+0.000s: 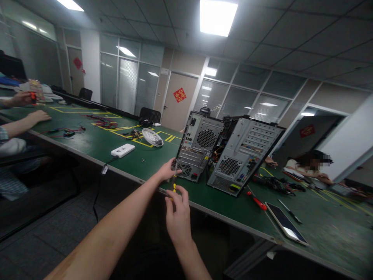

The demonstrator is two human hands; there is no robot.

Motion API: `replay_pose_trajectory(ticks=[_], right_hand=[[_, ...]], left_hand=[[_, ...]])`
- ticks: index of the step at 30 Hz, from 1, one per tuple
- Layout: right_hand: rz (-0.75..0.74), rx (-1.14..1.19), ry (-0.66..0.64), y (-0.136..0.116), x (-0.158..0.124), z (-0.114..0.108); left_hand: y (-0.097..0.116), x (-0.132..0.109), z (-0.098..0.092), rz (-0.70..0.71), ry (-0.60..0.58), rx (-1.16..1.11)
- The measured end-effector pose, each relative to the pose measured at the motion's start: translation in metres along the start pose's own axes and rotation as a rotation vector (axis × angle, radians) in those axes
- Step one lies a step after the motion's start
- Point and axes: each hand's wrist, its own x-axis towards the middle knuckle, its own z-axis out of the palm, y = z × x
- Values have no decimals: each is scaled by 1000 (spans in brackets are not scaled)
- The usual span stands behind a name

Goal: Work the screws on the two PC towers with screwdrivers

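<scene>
My right hand (180, 212) is closed around the handle of a yellow-and-black screwdriver (174, 186), whose shaft points up toward the lower left edge of a computer case (192, 155). At that same edge is my left hand (167, 170), its thumb across the back near the lower fan grille and its other fingers partly hidden along the side. The shaft passes close by the left hand; I cannot tell where the tip rests. The case stands upright on the green table (163, 171), its back facing me. A second computer case (241, 151) stands upright just to its right.
Right of the cases lie a red-handled tool (257, 201), a phone (285, 223), a pen (290, 212) and black cables (279, 184). On the left are a white power bank (122, 150), a white dish (152, 137) and loose wires (68, 132). Other people sit at both sides.
</scene>
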Motion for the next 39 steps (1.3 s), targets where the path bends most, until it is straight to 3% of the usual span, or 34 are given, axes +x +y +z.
replay_pose_trajectory(ticks=[39], right_hand=[[48, -12, 20, -1, 1, 0]], left_hand=[[2, 0, 1, -27, 18, 23]])
